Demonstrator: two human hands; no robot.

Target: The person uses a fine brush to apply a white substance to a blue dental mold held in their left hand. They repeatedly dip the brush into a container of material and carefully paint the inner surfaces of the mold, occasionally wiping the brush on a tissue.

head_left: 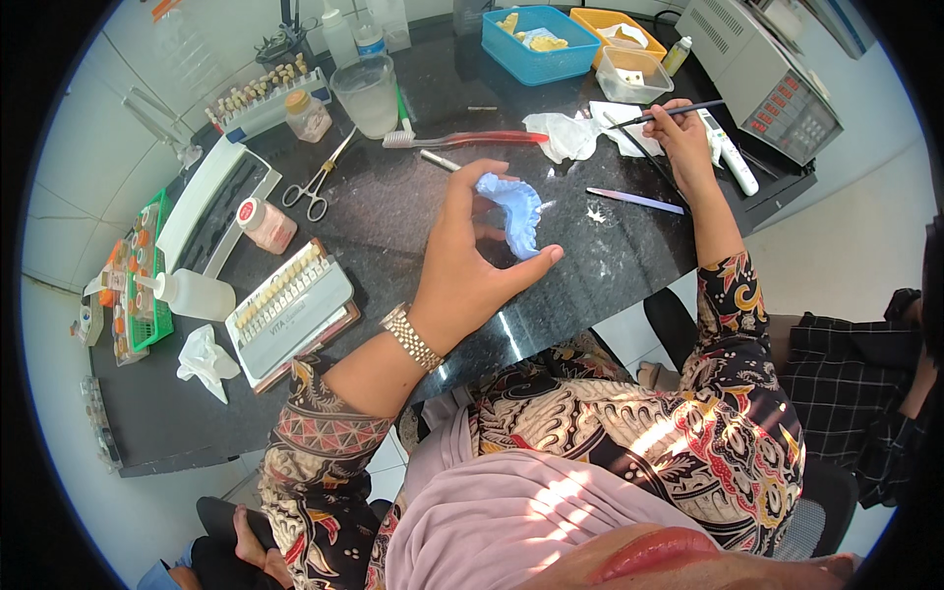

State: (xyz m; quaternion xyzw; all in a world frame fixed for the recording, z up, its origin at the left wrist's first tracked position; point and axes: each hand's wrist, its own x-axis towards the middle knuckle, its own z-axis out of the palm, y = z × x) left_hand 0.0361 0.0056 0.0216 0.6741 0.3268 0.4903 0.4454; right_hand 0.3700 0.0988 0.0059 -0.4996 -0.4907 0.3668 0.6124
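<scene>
My left hand (477, 241) grips a blue dental cast (512, 211) shaped like an arch of teeth, thumb at its near end and fingers at the far end. It is held above the black countertop. Over to the right, my right hand (680, 138) pinches a thin dark brush (678, 112), its tip pointing left over a white tissue (621, 126). Between the hands lies a light purple pen-like tool (635, 201). White crumbs (596, 213) are scattered beside it. A red-handled toothbrush (467, 140) rests beyond my left hand.
Shade guides (285, 305), bottles (197, 295) and scissor-like forceps (320, 177) stand or lie on the left. At the back are a cloudy cup (367, 95) and a blue basket (543, 49). A grey machine (757, 79) occupies the far right, near a white handheld device (730, 155).
</scene>
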